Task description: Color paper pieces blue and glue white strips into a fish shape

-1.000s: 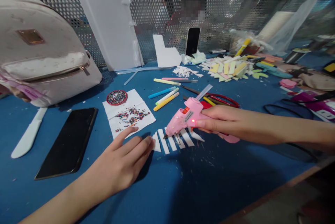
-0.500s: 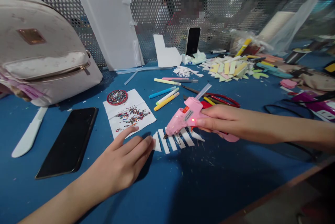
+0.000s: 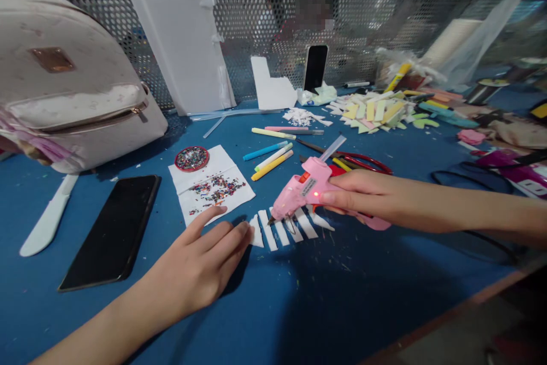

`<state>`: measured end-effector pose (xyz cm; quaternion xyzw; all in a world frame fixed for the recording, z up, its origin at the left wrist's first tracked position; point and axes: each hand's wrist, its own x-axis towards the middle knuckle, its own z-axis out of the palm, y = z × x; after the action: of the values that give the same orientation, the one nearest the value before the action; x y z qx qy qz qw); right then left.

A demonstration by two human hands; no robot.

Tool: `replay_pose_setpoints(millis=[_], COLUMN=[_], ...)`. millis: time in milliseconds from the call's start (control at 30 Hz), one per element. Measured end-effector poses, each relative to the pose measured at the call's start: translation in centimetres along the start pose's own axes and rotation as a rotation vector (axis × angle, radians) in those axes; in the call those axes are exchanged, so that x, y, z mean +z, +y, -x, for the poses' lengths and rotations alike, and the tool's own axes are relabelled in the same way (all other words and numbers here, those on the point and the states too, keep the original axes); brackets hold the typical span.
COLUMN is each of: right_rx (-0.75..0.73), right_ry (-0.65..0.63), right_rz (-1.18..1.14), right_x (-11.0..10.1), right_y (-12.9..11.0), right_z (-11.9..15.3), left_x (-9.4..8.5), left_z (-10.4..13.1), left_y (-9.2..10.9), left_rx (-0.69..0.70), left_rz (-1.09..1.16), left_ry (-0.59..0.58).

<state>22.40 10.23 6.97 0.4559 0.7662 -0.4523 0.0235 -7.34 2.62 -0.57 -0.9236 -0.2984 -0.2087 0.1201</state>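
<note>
My right hand point(image 3: 356, 197) is wrapped around a pink hot glue gun point(image 3: 297, 191), with a clear glue stick point(image 3: 333, 148) poking out of its back and a small light glowing on its side. The gun's dark nozzle points down at a row of white strips point(image 3: 280, 234) spread out on the blue table, on the left side of the row. At the row's left end, the fingertips of my left hand point(image 3: 209, 262) rest against the outermost white piece point(image 3: 256, 232). Its index finger is raised and stretched out. The gun hides part of the strips.
Left lie white paper point(image 3: 217, 191) with coloured bits, a red-rimmed dish point(image 3: 192, 158), a black phone point(image 3: 111, 231) and a white knife point(image 3: 49, 220) by a backpack point(image 3: 64, 80). Behind the gun are several markers point(image 3: 273, 156), red-handled scissors point(image 3: 367, 161) and cut paper pieces point(image 3: 371, 110).
</note>
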Motion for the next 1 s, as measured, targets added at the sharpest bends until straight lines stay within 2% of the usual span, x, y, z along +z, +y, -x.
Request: replay_pose_setpoints(millis=[267, 600, 1000], right_rx=[0.009, 0.031, 0.009], right_ry=[0.005, 0.009, 0.022], right_rz=[0.034, -0.076, -0.039], right_x=[-0.2, 0.0, -0.1], right_y=[-0.3, -1.0, -0.8], right_z=[0.2, 0.4, 0.1], left_x=[0.1, 0.0, -0.1], left_z=[0.2, 0.0, 0.1], left_y=[0.0, 0.0, -0.1], left_rx=[0.002, 0.032, 0.025], left_rz=[-0.014, -0.037, -0.026], left_ry=[-0.005, -0.004, -0.004])
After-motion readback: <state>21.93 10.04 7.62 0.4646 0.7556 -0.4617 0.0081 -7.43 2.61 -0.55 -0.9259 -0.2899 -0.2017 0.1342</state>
